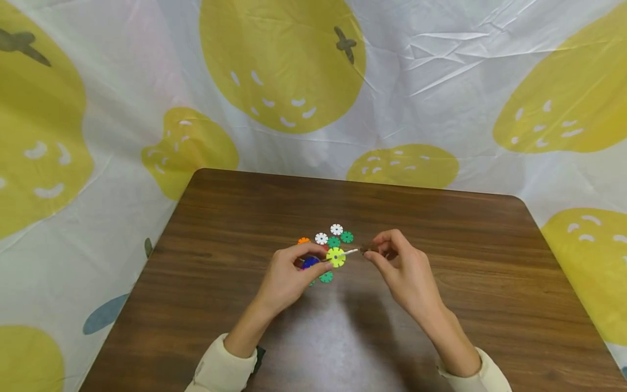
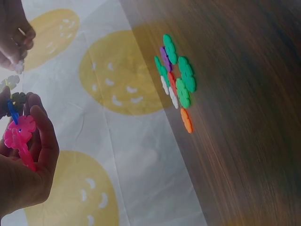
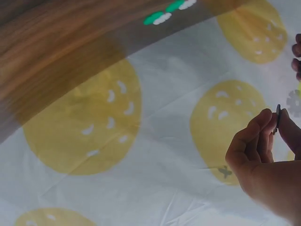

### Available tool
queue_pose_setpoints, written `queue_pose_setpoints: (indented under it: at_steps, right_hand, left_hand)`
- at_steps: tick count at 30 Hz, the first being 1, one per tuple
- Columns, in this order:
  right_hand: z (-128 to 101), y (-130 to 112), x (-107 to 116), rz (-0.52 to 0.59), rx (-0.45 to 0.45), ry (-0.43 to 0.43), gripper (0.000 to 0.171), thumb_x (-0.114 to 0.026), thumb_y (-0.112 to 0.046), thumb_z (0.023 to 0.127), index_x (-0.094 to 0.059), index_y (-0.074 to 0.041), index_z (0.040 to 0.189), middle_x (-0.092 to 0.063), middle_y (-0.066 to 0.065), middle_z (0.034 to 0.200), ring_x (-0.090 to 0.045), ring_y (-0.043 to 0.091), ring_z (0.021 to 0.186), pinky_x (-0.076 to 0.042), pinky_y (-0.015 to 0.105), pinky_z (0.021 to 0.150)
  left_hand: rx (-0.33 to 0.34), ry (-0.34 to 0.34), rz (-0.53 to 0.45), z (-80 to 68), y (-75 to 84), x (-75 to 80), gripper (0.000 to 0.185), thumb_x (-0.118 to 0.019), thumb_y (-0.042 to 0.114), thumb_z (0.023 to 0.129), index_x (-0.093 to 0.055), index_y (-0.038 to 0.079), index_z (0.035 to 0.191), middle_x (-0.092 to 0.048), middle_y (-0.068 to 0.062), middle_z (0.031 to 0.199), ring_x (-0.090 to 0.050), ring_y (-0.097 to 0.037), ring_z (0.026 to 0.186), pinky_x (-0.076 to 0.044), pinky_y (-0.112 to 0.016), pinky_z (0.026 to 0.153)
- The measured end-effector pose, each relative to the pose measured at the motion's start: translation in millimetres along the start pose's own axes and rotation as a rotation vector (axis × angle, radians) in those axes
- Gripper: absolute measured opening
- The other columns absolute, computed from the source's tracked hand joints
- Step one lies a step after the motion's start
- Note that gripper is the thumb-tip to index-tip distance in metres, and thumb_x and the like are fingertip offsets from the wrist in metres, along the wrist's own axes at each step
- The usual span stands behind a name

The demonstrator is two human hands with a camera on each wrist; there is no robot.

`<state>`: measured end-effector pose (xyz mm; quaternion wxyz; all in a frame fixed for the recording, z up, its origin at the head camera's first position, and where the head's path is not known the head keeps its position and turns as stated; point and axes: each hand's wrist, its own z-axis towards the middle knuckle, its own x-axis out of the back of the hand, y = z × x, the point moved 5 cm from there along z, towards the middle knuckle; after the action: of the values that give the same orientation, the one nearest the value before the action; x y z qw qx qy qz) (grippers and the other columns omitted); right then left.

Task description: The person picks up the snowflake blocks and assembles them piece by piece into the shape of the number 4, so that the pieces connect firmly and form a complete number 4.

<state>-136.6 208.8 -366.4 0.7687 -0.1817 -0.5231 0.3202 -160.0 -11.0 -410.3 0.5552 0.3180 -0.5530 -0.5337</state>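
Note:
My left hand (image 1: 290,276) holds a joined chain of notched plastic discs between thumb and fingers. In the chain are a pink disc (image 2: 21,131), a blue disc (image 1: 311,263), a yellow disc (image 1: 336,257) and, at the right end, a white disc (image 1: 351,251) seen edge-on. Just to the right, my right hand (image 1: 410,277) pinches a thin disc (image 3: 278,117) between thumb and fingertips; it shows edge-on and dark, so its colour is unclear. In the head view its edge is very near the white one; whether they touch, I cannot tell.
Several loose discs lie flat on the brown wooden table (image 1: 220,218) beyond and below the left hand, among them a white disc (image 1: 336,229), a green disc (image 1: 346,237) and an orange disc (image 1: 303,240). A fruit-patterned curtain (image 1: 294,147) hangs behind the table.

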Motion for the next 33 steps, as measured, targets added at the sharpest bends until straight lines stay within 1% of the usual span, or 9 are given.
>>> queue_pose_setpoints:
  at_steps: [7,13,16,18,20,23,27,30,33]
  right_hand:
    - [-4.2,-10.5,5.4,-0.01,0.045,0.051,0.021,-0.081,-0.013,0.09,-0.066,-0.012,0.104,-0.068,-0.006,0.081,-0.06,0.009,0.076,-0.047,0.019,0.06]
    - [-7.4,-19.0,10.9,0.022,0.11,0.121,0.021,-0.08,-0.008,0.089,-0.068,-0.01,0.106,-0.068,-0.004,0.081,-0.061,0.008,0.074,-0.042,0.014,0.052]
    - [-7.9,-22.3,14.0,0.04,0.147,0.156,0.022,-0.08,-0.005,0.088,-0.069,-0.008,0.107,-0.069,-0.002,0.082,-0.062,0.009,0.075,-0.042,0.013,0.055]
    - [-7.9,-23.9,15.8,0.045,0.168,0.172,0.022,-0.08,-0.003,0.087,-0.069,-0.007,0.107,-0.07,-0.001,0.082,-0.063,0.01,0.076,-0.044,0.013,0.059]
    - [-7.5,-25.1,17.4,0.045,0.182,0.181,0.022,-0.079,-0.002,0.088,-0.07,-0.007,0.107,-0.071,-0.001,0.083,-0.064,0.01,0.077,-0.046,0.013,0.065]
    - [-6.9,-26.5,19.3,0.046,0.196,0.184,0.021,-0.078,-0.001,0.089,-0.07,-0.007,0.107,-0.071,-0.001,0.084,-0.065,0.01,0.079,-0.047,0.012,0.069]
    - [-6.9,-28.0,20.2,0.046,0.213,0.187,0.02,-0.077,0.0,0.089,-0.07,-0.007,0.107,-0.073,0.0,0.086,-0.066,0.009,0.081,-0.047,0.011,0.072]
    - [-7.0,-28.2,19.1,0.046,0.221,0.191,0.02,-0.078,0.0,0.089,-0.07,-0.007,0.107,-0.073,0.001,0.087,-0.067,0.011,0.082,-0.048,0.012,0.072]
    - [-6.9,-28.1,16.6,0.049,0.216,0.187,0.019,-0.077,-0.002,0.09,-0.07,-0.007,0.107,-0.073,0.0,0.087,-0.068,0.011,0.082,-0.047,0.012,0.065]
  left_hand:
    - [0.005,0.004,-0.001,-0.4,0.9,1.3,0.017,-0.086,0.02,0.085,-0.078,0.017,0.099,-0.079,0.001,0.102,-0.06,-0.013,0.073,-0.05,-0.022,0.067]
    - [0.001,0.006,-0.002,-0.9,0.0,2.1,0.017,-0.086,0.021,0.085,-0.079,0.016,0.1,-0.078,-0.001,0.102,-0.059,-0.014,0.072,-0.049,-0.022,0.065]
    - [-0.001,0.006,-0.001,-1.3,0.5,2.5,0.017,-0.085,0.02,0.085,-0.078,0.017,0.1,-0.078,0.0,0.102,-0.058,-0.014,0.072,-0.049,-0.022,0.064]
    - [-0.003,0.006,0.003,-1.3,0.3,2.3,0.016,-0.085,0.02,0.085,-0.078,0.017,0.1,-0.078,0.001,0.103,-0.059,-0.014,0.072,-0.05,-0.023,0.064]
    - [0.0,0.006,0.006,-1.2,0.1,2.1,0.016,-0.085,0.021,0.086,-0.078,0.018,0.1,-0.078,0.002,0.103,-0.059,-0.013,0.072,-0.05,-0.023,0.064]
    - [0.005,0.004,0.009,-1.3,0.3,1.9,0.016,-0.085,0.021,0.086,-0.078,0.018,0.1,-0.078,0.003,0.1,-0.059,-0.014,0.072,-0.051,-0.023,0.064]
    - [0.011,0.005,0.008,-1.3,0.9,2.1,0.016,-0.086,0.021,0.085,-0.078,0.018,0.099,-0.077,0.002,0.098,-0.059,-0.015,0.072,-0.05,-0.023,0.065]
    - [0.014,0.005,0.004,-1.3,1.4,2.2,0.017,-0.086,0.021,0.085,-0.078,0.018,0.099,-0.077,0.0,0.096,-0.059,-0.016,0.072,-0.05,-0.023,0.065]
    - [0.012,0.001,-0.003,-1.2,2.1,1.8,0.016,-0.086,0.021,0.085,-0.078,0.017,0.099,-0.076,-0.001,0.094,-0.059,-0.015,0.071,-0.049,-0.022,0.064]
